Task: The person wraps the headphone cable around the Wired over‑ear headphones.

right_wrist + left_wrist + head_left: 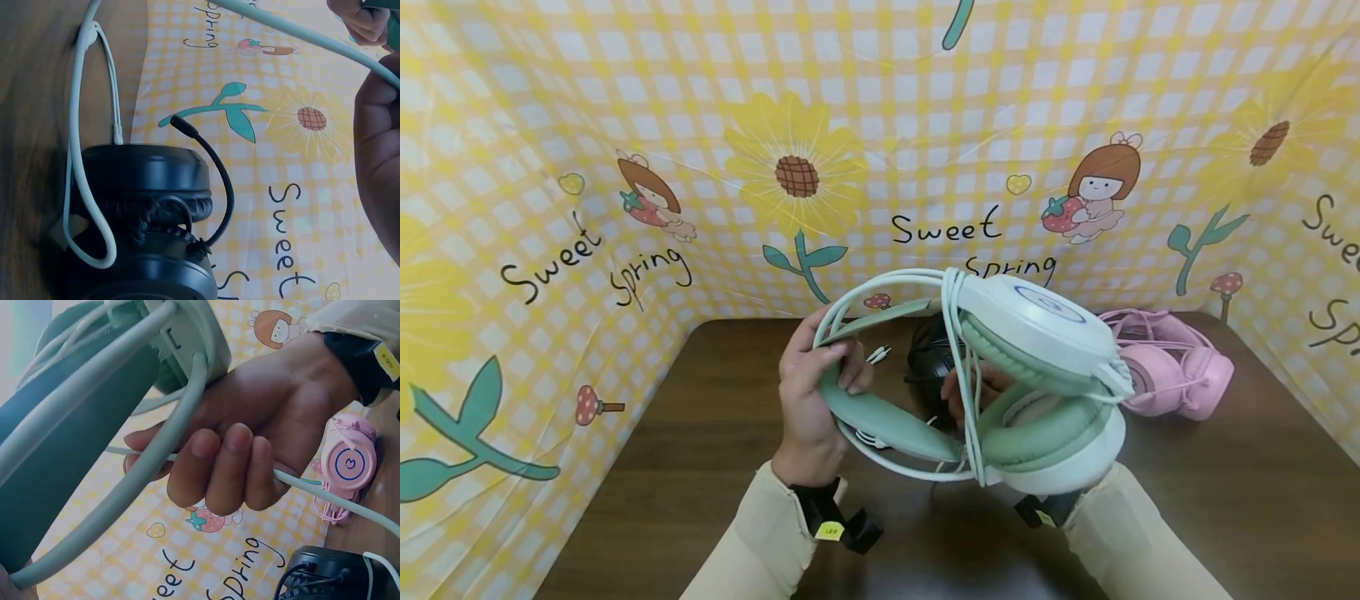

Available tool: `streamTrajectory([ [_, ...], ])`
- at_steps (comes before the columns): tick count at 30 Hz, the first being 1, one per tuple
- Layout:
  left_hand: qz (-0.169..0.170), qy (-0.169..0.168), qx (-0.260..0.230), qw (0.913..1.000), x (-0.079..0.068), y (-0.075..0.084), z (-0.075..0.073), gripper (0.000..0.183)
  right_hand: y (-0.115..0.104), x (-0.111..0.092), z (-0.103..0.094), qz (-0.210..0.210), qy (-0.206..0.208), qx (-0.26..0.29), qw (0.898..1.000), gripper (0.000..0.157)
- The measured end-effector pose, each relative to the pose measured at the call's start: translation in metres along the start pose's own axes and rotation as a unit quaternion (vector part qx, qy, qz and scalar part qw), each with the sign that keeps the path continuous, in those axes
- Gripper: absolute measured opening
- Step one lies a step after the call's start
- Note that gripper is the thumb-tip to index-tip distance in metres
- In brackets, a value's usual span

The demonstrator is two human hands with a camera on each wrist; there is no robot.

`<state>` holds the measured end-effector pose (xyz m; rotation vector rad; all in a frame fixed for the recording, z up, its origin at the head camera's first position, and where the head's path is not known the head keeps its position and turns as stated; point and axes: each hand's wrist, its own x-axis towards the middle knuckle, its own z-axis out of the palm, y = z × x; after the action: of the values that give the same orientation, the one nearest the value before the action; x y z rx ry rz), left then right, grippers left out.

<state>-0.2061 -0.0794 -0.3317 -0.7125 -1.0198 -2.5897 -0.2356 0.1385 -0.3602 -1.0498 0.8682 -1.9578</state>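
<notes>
A pair of white headphones (1045, 325) with green ear pads is held up over the table, its white cable (973, 400) looped several times around one end of the headband. My left hand (816, 392) grips the green-padded headband (887, 425) at its left end, thumb on top. Behind the headphones, my right hand (244, 444) curls its fingers around a stretch of white cable (344, 500), as the left wrist view shows. Mostly the headphones hide this hand in the head view. From it the cable hangs in a loop (78, 156) before the black headset.
A black headset (150, 250) with a boom microphone (215, 175) lies on the brown table (700, 450) behind the held headphones. Pink headphones (1180, 367) lie at the back right. White cable plugs (877, 355) show near the back. A yellow checked cloth (880, 167) stands around the table.
</notes>
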Motion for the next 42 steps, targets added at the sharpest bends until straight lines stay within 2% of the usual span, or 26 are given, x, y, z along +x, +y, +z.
streamTrajectory([
  [3,0.003,0.022,-0.011,0.9997,0.001,0.000,0.000,0.035,-0.001,-0.001,0.012,-0.019,0.048,-0.063,0.997,0.024],
  [5,0.006,0.036,-0.013,0.9993,0.001,0.001,0.000,0.033,-0.001,-0.001,0.022,-0.031,0.096,-0.141,0.985,0.019],
  [6,0.008,0.043,-0.013,0.9990,0.002,0.002,0.000,0.032,0.003,-0.003,0.020,-0.050,0.102,-0.179,0.977,0.017],
  [7,0.010,0.050,-0.013,0.9986,0.002,0.002,0.000,0.032,0.007,-0.004,0.016,-0.063,0.110,-0.246,0.961,0.017],
  [10,0.014,0.072,-0.014,0.9972,0.003,0.003,0.001,0.030,0.019,-0.006,0.001,-0.064,0.135,-0.362,0.920,0.015],
  [12,0.016,0.086,-0.017,0.9960,0.004,0.003,0.000,0.029,0.025,-0.010,-0.008,-0.054,0.138,-0.404,0.903,0.020],
  [13,0.016,0.092,-0.019,0.9954,0.004,0.002,0.000,0.029,0.026,-0.009,-0.008,-0.035,0.149,-0.411,0.899,0.025],
  [14,0.016,0.098,-0.021,0.9949,0.004,0.002,-0.001,0.028,0.026,-0.009,-0.007,-0.020,0.153,-0.406,0.901,0.031],
  [17,0.021,0.107,-0.022,0.9937,0.004,0.001,-0.002,0.026,0.027,-0.009,-0.008,0.005,0.138,-0.400,0.906,0.035],
  [19,0.027,0.112,-0.020,0.9932,0.004,0.002,-0.003,0.025,0.028,-0.008,-0.006,0.020,0.129,-0.403,0.906,0.035],
  [23,0.052,0.119,-0.002,0.9916,0.006,0.005,-0.005,0.023,0.028,-0.007,-0.004,0.023,0.092,-0.444,0.891,0.026],
  [27,0.081,0.128,0.013,0.9884,0.009,0.009,-0.006,0.022,0.026,-0.005,0.000,0.034,0.077,-0.472,0.878,0.028],
  [31,0.105,0.137,0.028,0.9845,0.010,0.014,-0.007,0.025,0.026,-0.002,0.003,0.054,0.072,-0.467,0.880,0.025],
  [33,0.114,0.140,0.042,0.9827,0.010,0.016,-0.007,0.027,0.026,-0.001,0.004,0.062,0.071,-0.457,0.884,0.023],
  [39,0.137,0.142,0.085,0.9765,0.010,0.018,-0.008,0.029,0.027,0.000,0.005,0.105,0.102,-0.445,0.883,0.018],
  [42,0.146,0.148,0.102,0.9729,0.011,0.019,-0.008,0.029,0.027,0.000,0.005,0.125,0.110,-0.431,0.887,0.019],
])
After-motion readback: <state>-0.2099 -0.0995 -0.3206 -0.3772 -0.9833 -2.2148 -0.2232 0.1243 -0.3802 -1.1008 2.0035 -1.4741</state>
